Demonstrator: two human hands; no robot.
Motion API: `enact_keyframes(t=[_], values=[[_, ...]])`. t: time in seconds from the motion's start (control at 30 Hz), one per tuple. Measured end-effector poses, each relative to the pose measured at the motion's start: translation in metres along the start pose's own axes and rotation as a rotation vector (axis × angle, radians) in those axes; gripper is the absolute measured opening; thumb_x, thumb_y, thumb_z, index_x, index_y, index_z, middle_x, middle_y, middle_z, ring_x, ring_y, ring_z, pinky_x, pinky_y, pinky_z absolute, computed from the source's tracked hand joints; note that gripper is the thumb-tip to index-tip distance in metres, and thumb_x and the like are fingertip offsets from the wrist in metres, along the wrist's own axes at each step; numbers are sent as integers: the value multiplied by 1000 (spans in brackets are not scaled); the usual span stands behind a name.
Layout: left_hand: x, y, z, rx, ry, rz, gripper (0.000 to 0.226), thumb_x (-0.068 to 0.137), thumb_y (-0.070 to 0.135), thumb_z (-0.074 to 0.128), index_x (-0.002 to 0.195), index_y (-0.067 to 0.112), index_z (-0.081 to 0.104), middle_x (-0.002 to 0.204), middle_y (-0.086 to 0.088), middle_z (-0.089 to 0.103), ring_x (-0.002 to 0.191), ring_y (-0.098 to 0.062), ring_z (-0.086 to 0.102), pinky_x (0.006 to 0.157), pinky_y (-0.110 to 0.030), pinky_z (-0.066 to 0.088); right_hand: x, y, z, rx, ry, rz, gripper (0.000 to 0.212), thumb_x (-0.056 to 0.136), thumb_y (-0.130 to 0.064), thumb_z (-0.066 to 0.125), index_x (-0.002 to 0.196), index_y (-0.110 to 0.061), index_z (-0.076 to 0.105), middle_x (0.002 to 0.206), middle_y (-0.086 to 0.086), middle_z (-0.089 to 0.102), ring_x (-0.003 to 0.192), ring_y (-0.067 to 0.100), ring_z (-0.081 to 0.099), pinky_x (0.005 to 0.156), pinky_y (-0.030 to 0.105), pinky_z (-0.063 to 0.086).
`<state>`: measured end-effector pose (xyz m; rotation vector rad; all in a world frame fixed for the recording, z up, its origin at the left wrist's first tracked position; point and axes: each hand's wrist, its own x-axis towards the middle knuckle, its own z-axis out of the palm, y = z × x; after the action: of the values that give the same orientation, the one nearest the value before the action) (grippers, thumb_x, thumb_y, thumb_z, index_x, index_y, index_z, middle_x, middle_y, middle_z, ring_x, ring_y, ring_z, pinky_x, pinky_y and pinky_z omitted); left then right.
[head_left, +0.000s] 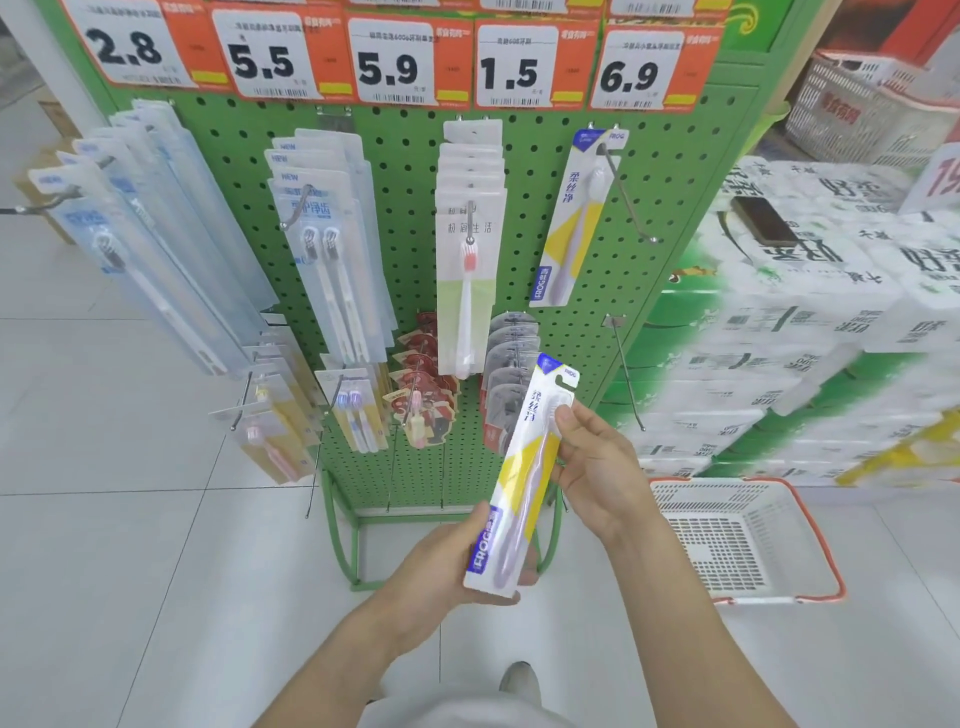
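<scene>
A packaged toothbrush (522, 467) in a white, yellow and blue card is held tilted in front of a green pegboard rack (410, 156). My left hand (441, 566) grips the pack's lower end. My right hand (592, 462) pinches its upper part, thumb on the front. A matching pack (574, 218) hangs on a hook at the rack's upper right, under the 6.9 price tag (631, 70).
Other toothbrush packs hang in rows across the rack, with bare hooks (628, 374) at the right. A white basket with red handles (737, 540) sits on the tiled floor at right. Stacked tissue packs (810, 312) with a dark phone (763, 221) on top stand beyond it.
</scene>
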<state>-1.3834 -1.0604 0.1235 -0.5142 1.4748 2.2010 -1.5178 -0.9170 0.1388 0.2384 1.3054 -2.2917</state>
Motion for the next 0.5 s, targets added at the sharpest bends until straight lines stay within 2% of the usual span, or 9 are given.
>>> enact_keyframes(t=[0.07, 0.17, 0.23, 0.37, 0.43, 0.5], values=[[0, -2, -1, -102, -6, -12, 56, 101, 47, 37, 127, 7, 64, 121, -20, 71, 110, -38, 70, 96, -49, 55, -2, -1, 3, -1, 29, -1, 37, 81, -13, 72, 116, -4, 66, 99, 10, 75, 78, 21, 70, 73, 35, 58], [-2, -6, -3, -130, -58, 1, 46, 101, 36, 44, 113, 3, 73, 116, -26, 71, 94, -40, 73, 86, -46, 58, -5, 1, 5, -148, 124, -30, 36, 83, -12, 76, 116, -3, 63, 94, 13, 75, 72, 21, 70, 62, 30, 57], [-3, -8, -1, -112, -58, 20, 41, 100, 32, 46, 105, 3, 76, 111, -26, 72, 87, -39, 74, 81, -43, 59, -6, 1, 4, -272, 160, -69, 32, 85, -13, 78, 111, -4, 62, 94, 14, 75, 70, 20, 70, 61, 31, 58], [1, -13, -1, 17, 68, 92, 47, 92, 38, 51, 108, -2, 70, 104, -23, 75, 89, -40, 75, 80, -42, 60, -9, 2, 2, -534, 94, -60, 37, 80, -5, 82, 112, -9, 62, 86, 7, 75, 67, 21, 73, 56, 34, 59], [2, -13, -2, 28, 79, 113, 51, 91, 40, 51, 111, -4, 69, 106, -24, 75, 92, -41, 74, 82, -43, 60, -11, 3, 0, -521, 52, -53, 40, 81, 2, 79, 116, -2, 62, 82, 11, 74, 66, 25, 73, 56, 34, 59], [3, -9, -4, -107, 21, 60, 55, 99, 43, 42, 118, -1, 69, 114, -27, 71, 100, -44, 72, 86, -46, 60, -12, 1, -2, -404, 23, -43, 38, 83, 6, 74, 119, 0, 60, 84, 14, 75, 68, 26, 72, 58, 33, 59]])
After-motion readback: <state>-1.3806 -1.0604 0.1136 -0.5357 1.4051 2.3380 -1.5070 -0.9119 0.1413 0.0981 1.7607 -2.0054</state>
